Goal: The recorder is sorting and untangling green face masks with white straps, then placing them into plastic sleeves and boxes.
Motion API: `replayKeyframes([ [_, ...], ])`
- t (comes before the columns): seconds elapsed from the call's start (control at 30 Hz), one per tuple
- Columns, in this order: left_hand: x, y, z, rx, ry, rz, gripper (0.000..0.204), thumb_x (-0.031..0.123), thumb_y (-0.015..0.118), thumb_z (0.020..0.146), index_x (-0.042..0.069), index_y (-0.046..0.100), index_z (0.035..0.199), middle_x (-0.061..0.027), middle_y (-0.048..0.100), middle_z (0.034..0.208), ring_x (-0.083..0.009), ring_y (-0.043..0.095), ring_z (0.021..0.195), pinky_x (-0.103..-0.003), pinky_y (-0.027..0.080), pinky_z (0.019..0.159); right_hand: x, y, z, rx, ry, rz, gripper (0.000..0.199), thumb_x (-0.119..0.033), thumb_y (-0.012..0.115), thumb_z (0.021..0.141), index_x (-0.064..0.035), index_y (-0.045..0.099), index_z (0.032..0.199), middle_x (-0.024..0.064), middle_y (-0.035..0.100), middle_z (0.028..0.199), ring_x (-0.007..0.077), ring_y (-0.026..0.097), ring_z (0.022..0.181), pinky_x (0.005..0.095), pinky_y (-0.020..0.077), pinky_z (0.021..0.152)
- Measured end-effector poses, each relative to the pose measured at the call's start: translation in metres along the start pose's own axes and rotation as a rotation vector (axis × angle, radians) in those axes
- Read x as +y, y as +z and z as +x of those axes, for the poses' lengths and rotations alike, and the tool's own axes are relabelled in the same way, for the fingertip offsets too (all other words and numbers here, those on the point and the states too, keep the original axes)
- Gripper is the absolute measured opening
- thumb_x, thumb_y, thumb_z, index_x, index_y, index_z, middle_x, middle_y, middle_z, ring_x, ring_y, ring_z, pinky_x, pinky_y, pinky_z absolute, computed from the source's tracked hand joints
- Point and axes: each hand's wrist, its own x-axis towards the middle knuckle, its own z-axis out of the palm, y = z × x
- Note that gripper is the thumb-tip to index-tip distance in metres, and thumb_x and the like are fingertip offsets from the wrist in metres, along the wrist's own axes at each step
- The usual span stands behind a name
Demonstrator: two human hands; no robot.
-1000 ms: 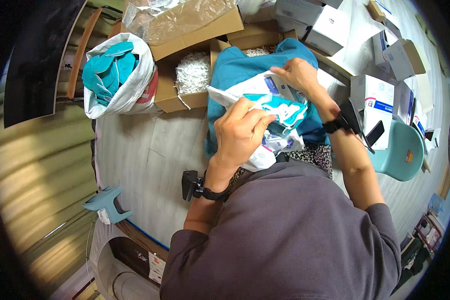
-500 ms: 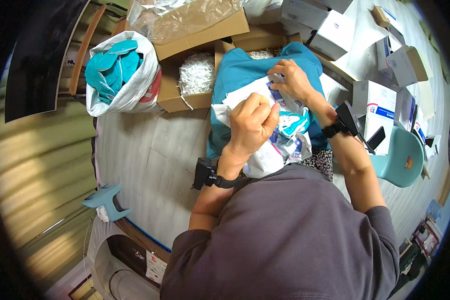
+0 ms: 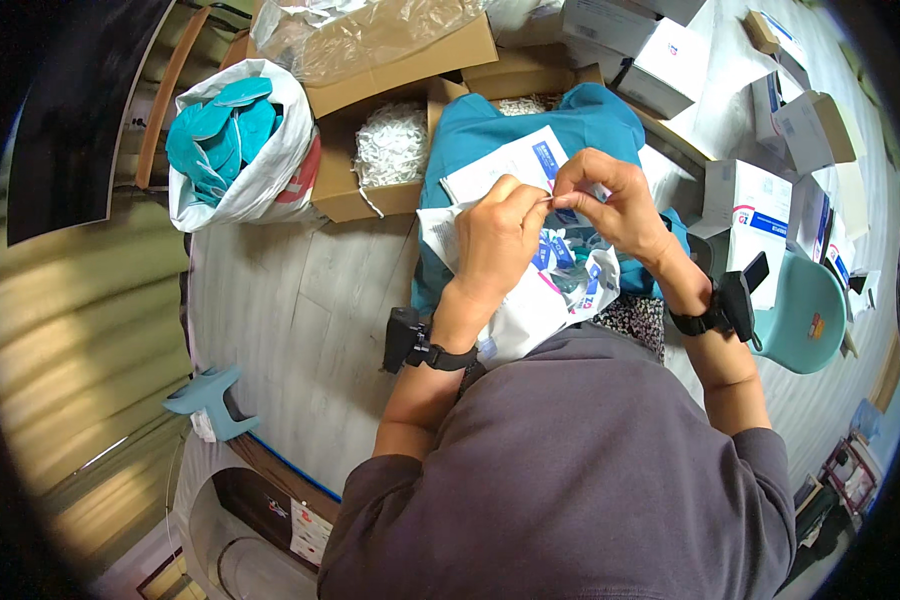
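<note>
My left hand (image 3: 498, 235) is closed, its thumb and fingertips pinched together. Against them my right hand (image 3: 610, 200) is also pinched, the two sets of fingertips nearly meeting. A thin pale sliver shows between them, too small to name. Just beyond my hands, a flat white carton with a blue band (image 3: 505, 165) lies on teal cloth (image 3: 470, 120). Below my hands, on my lap, a white plastic bag (image 3: 530, 322) gapes, with blue-and-white printed packets (image 3: 558, 250) inside its mouth. Part of the carton and bag is hidden behind my hands.
To the left stands a white sack (image 3: 260, 205) of teal shaped pieces (image 3: 220, 135). Beside it, a cardboard box (image 3: 355, 205) holds shredded white paper (image 3: 392, 145). White cartons (image 3: 755, 200) are scattered at the right, near a pale teal stool (image 3: 805, 320).
My right hand has come off the carton, toward me, to meet my left fingertips. The carton's face shows more fully, and the teal-and-white piece over the bag has dropped from sight.
</note>
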Motion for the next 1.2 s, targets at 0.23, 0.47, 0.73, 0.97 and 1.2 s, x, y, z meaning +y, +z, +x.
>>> replayKeyframes([
  [0.23,0.01,0.002,-0.005,0.032,0.229,0.077,0.005,0.007,0.073,0.079,0.005,0.07,0.082,-0.0066,0.065,0.073,-0.0227,0.062,0.061,-0.034,0.048,0.055,0.004,0.012,-0.009,0.188,0.369,0.215,0.01,-0.005,0.074,0.082,-0.0009,0.065,0.083,0.0,0.063,0.073,0.0047,0.052,0.066,0.0213,0.0411,0.058],
  [0.47,0.055,-0.017,-0.02,-0.019,0.226,-0.287,0.012,-0.008,0.072,0.075,0.002,0.072,0.082,-0.0089,0.069,0.074,-0.0166,0.067,0.068,-0.027,0.051,0.059,0.075,0.001,-0.002,0.376,0.489,-0.134,0.009,-0.003,0.073,0.079,0.0,0.064,0.078,0.0122,0.068,0.071,0.0181,0.065,0.067,0.0311,0.049,0.06],
  [0.73,0.063,-0.055,-0.033,0.054,0.031,-0.236,0.01,0.006,0.07,0.086,0.0,0.067,0.079,-0.0082,0.065,0.073,-0.0171,0.059,0.063,-0.027,0.044,0.059,0.096,-0.01,-0.038,0.214,0.32,-0.614,0.008,-0.003,0.069,0.072,-0.0081,0.066,0.077,0.0153,0.068,0.08,0.0367,0.066,0.076,0.0447,0.0516,0.067],
  [0.97,0.013,-0.03,-0.022,-0.01,0.066,-0.185,0.02,0.016,0.068,0.09,0.004,0.063,0.075,-0.0045,0.063,0.072,-0.0224,0.052,0.072,-0.034,0.044,0.065,0.081,-0.03,-0.002,-0.332,0.365,-0.829,0.009,-0.018,0.072,0.076,-0.0097,0.071,0.078,0.0134,0.071,0.086,0.0333,0.068,0.081,0.0437,0.0526,0.071],
  [1.2,0.006,-0.022,-0.019,-0.081,-0.145,-0.355,0.02,0.013,0.066,0.092,0.001,0.061,0.077,-0.0084,0.06,0.073,-0.0226,0.058,0.071,-0.032,0.045,0.066,0.101,0.002,0.056,-0.003,0.295,-0.713,0.035,-0.027,0.077,0.075,-0.0064,0.07,0.102,0.0136,0.069,0.097,0.0325,0.066,0.093,0.0419,0.0521,0.079],
])
